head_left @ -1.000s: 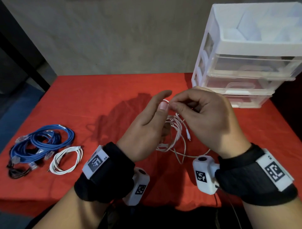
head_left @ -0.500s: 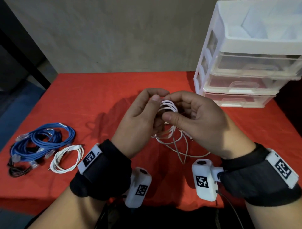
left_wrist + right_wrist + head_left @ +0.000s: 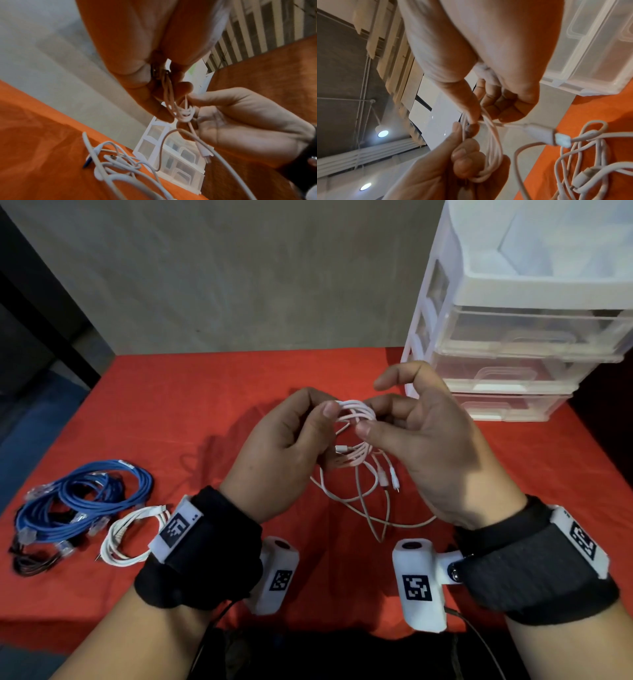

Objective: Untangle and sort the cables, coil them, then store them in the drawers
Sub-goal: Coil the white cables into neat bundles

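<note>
A thin white cable [image 3: 356, 410] is wound in small loops between both hands above the red table [image 3: 205, 412]. My left hand [image 3: 325, 405] pinches the coil from the left. My right hand [image 3: 370, 417] pinches it with thumb and a finger, its index finger raised. In the left wrist view the loops [image 3: 185, 113] sit at my left fingers [image 3: 164, 112]. The right wrist view shows the coil [image 3: 493, 148] and a free USB plug [image 3: 556, 138]. Loose white cable ends [image 3: 370, 501] trail down onto the table.
A clear plastic drawer unit [image 3: 513, 344] stands at the back right, its drawers closed. At the left edge lie a bundle of blue network cables [image 3: 78, 498], a coiled white cable [image 3: 133, 539] and a small black cable [image 3: 30, 563].
More cable now lies in loops between the hands, and less of it trails loose on the table. My right index finger has lifted off the coil.
</note>
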A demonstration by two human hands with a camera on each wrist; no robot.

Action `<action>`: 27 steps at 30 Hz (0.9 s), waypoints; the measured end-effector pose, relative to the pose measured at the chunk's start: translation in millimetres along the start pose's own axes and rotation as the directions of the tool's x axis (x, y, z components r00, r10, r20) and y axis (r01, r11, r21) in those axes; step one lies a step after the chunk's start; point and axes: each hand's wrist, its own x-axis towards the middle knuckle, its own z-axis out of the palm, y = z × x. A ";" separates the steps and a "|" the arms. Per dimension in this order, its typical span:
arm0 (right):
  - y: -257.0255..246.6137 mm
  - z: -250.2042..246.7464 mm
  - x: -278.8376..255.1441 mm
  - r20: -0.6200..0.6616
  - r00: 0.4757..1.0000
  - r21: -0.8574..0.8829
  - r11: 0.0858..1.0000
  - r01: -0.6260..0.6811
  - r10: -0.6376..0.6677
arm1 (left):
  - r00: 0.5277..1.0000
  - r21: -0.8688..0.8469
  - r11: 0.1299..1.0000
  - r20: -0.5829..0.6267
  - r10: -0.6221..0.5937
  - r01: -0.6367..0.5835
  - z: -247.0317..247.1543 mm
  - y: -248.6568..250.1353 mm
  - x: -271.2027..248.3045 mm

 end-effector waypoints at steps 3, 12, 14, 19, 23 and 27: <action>-3.5 -0.7 -1.2 0.044 0.999 0.133 0.990 -0.036 0.030 | 1.000 -0.024 1.000 0.019 0.016 -0.015 -0.2 -1.3 -0.1; -5.8 1.1 -1.5 0.074 0.995 0.172 0.982 -0.073 0.061 | 0.989 0.111 0.983 -0.009 0.147 -0.145 -0.3 2.7 -3.4; -5.2 2.9 -2.6 0.070 0.998 0.030 1.000 -0.003 0.001 | 0.988 0.134 0.983 -0.071 0.135 -0.125 0.4 1.0 -3.3; -1.3 7.5 -4.0 0.060 0.970 -0.521 0.822 0.231 -0.235 | 0.973 0.129 0.991 -0.227 0.052 -0.023 1.8 -7.5 0.6; 8.3 6.4 -0.8 0.072 0.978 -0.679 0.709 0.191 -0.194 | 0.961 0.125 0.992 -0.277 0.028 0.007 6.2 -12.1 1.0; 17.6 9.5 -0.3 0.045 0.982 -0.725 0.670 0.158 -0.182 | 0.975 0.198 0.980 -0.211 0.074 -0.032 13.7 -9.3 -1.7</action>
